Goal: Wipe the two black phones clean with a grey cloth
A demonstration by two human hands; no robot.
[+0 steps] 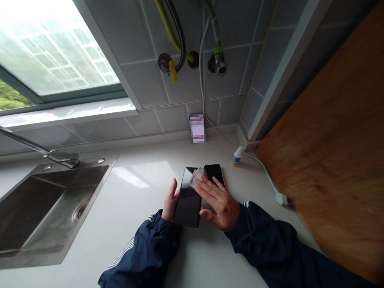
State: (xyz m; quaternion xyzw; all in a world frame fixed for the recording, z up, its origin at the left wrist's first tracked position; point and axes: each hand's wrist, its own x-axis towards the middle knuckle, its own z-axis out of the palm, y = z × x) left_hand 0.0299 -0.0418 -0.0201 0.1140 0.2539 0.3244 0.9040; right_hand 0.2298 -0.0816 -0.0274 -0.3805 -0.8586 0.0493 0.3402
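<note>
Daylight is pouring through the window (60, 48), overexposing it, while the wall (141, 86) is sitting in shade. A bright patch is glaring on the counter (120, 216); soft shadow is falling beside the left sleeve (144, 250). Lens distortion is stretching the edges, and pixelation is covering the box (197, 129).

Holds left hand (170, 203) on edge, with thumb raised and pointing away from body, other fingers mostly hidden. Stretches right hand (221, 205) toward left, near it, palm down, with fingers nearly straight and slightly fanned, thumb held apart and aimed at left wrist. Slants left forearm (150, 248) up and inward below left hand; slants right forearm (270, 240) in from beyond right wrist, both sleeved to wrists.
</note>
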